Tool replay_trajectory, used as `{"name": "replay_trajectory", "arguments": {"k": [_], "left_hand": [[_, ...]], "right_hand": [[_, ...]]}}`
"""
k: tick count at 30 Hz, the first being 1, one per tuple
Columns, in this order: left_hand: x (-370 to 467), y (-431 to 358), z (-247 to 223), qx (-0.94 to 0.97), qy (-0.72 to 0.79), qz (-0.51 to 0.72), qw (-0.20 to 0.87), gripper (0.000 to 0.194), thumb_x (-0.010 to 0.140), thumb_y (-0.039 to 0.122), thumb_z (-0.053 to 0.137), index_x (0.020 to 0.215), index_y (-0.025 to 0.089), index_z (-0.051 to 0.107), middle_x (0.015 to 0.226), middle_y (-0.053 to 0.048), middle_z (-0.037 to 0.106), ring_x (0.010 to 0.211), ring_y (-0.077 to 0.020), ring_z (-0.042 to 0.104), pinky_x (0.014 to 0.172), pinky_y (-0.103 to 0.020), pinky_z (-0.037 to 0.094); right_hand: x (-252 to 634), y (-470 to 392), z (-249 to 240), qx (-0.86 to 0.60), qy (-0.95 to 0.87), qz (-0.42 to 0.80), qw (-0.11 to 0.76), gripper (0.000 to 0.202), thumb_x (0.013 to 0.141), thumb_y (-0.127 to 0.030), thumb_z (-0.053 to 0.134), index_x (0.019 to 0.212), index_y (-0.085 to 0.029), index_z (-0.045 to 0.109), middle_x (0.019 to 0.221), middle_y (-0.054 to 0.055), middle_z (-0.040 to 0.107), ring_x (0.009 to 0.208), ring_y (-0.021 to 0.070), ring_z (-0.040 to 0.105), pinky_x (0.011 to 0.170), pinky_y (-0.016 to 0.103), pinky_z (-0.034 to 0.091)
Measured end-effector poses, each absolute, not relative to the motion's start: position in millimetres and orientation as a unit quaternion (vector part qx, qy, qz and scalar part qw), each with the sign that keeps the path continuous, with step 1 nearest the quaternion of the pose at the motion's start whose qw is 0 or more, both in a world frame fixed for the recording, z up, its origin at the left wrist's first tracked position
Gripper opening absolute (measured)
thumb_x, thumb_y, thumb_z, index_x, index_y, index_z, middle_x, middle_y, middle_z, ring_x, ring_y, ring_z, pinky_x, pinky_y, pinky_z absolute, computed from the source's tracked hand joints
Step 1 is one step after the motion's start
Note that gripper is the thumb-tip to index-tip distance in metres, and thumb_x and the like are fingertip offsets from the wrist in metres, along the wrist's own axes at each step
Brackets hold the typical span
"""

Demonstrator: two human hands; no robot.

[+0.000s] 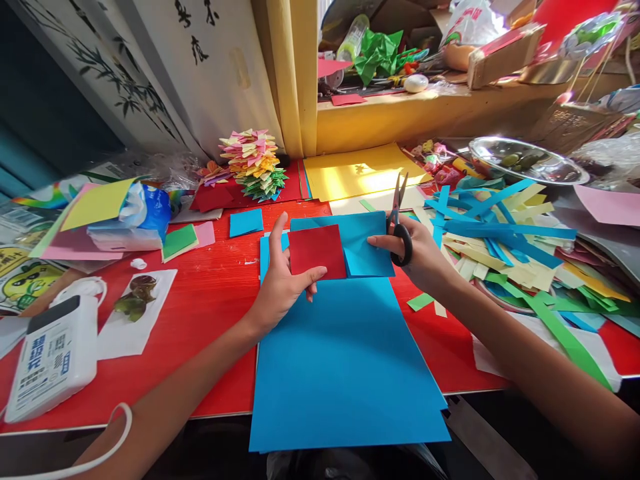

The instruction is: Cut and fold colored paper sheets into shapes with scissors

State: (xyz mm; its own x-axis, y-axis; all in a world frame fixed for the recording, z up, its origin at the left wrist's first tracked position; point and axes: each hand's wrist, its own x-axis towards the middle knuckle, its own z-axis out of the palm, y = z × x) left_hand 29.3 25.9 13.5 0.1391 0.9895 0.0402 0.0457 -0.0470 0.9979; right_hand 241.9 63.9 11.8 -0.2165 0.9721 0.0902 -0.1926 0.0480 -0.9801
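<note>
- Head view, from where I stand: person at a red table (pixel 210 360), both hands raised over the stacked blue sheets (pixel 345 367).
- Left hand (pixel 286 283): closed on the red square (pixel 316 250), thumb over its lower edge, other fingers mostly hidden behind. Can't tell if it also pins the blue strip (pixel 363 243).
- Right hand (pixel 417 250): pinching the blue strip near its right end, thumb on top, fingers underneath out of sight.
- Scissors (pixel 395 217) also hang in the right hand, a black handle loop by the fingers, blades up and away from the person.
- Key relation, my read: red square overlaps the left part of the blue strip; its right edge crosses the strip. Strip's long axis runs left to right, hand to hand. Bare blue part lies right of the red square, directly left of the right thumb.
- Left hand is nearer the red square, touching it; right hand is nearer the bare end, touching that. Right thumb is apart from the red edge.
- Blue sheets: long axis toward the person, near end past the table edge.
- Paper offcuts (pixel 510 229) heaped right of the right hand; small blue square (pixel 246 223) lies beyond the left hand.
</note>
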Motion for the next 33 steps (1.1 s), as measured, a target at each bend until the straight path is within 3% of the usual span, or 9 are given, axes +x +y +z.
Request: {"name": "replay_trajectory", "arguments": {"k": [3,8,15,20,24,30,33], "left_hand": [[29.3,26.0,15.6,0.569,0.481,0.44,0.502,0.083,0.07,0.035,0.068,0.138,0.037,0.021,0.107,-0.003,0.058,0.047,-0.0053,0.053,0.046,-0.024,0.051],[27.7,27.3,15.7,0.593,0.488,0.401,0.5,0.068,0.073,0.037,0.065,0.133,0.03,0.036,0.084,0.001,0.059,0.051,-0.0079,0.053,0.045,-0.022,0.049],[24.5,27.7,19.9,0.626,0.494,0.376,0.473,0.064,0.073,0.039,0.064,0.132,0.029,0.04,0.087,0.0,0.061,0.052,-0.0088,0.055,0.05,-0.023,0.052],[23.9,27.7,20.7,0.636,0.502,0.367,0.457,0.065,0.073,0.04,0.064,0.132,0.032,0.04,0.111,-0.003,0.06,0.052,-0.0071,0.055,0.052,-0.022,0.052],[23.0,27.8,21.3,0.656,0.502,0.356,0.437,0.062,0.073,0.041,0.064,0.131,0.037,0.042,0.138,-0.001,0.044,0.053,-0.0051,0.055,0.052,-0.021,0.051],[20.6,29.1,22.2,0.683,0.501,0.338,0.409,0.057,0.075,0.041,0.063,0.13,0.039,0.045,0.14,0.002,0.043,0.066,-0.0089,0.057,0.052,-0.018,0.048],[19.8,30.3,21.2,0.678,0.506,0.347,0.406,0.063,0.074,0.04,0.064,0.132,0.041,0.041,0.141,0.001,0.042,0.062,-0.0083,0.056,0.05,-0.019,0.047]], "right_hand": [[241.9,63.8,11.5,-0.38,-0.528,0.576,0.496,0.025,0.066,-0.023,0.071,0.088,-0.021,0.06,0.084,0.0,0.06,0.077,0.0166,0.058,0.062,0.026,0.05],[243.1,64.7,11.4,-0.392,-0.539,0.559,0.493,0.026,0.065,-0.027,0.073,0.087,-0.021,0.06,0.084,0.001,0.061,0.076,0.0175,0.058,0.064,0.029,0.051],[244.9,64.2,12.8,-0.366,-0.543,0.557,0.511,0.022,0.065,-0.025,0.074,0.083,-0.022,0.061,0.081,-0.001,0.058,0.07,0.0141,0.057,0.062,0.026,0.05],[244.7,63.4,14.3,-0.384,-0.552,0.537,0.509,0.022,0.064,-0.027,0.074,0.078,-0.022,0.059,0.077,-0.001,0.057,0.071,0.0159,0.057,0.059,0.026,0.049],[244.6,63.3,13.9,-0.392,-0.559,0.525,0.508,0.022,0.064,-0.029,0.074,0.075,-0.022,0.057,0.077,-0.001,0.057,0.073,0.0169,0.057,0.058,0.027,0.049],[245.5,63.6,14.6,-0.386,-0.56,0.537,0.499,0.025,0.064,-0.03,0.074,0.084,-0.023,0.06,0.083,0.0,0.059,0.073,0.0169,0.057,0.064,0.03,0.051],[245.7,63.7,14.7,-0.393,-0.563,0.534,0.494,0.027,0.064,-0.032,0.074,0.085,-0.024,0.06,0.082,0.0,0.059,0.074,0.0176,0.057,0.064,0.031,0.051]]}}
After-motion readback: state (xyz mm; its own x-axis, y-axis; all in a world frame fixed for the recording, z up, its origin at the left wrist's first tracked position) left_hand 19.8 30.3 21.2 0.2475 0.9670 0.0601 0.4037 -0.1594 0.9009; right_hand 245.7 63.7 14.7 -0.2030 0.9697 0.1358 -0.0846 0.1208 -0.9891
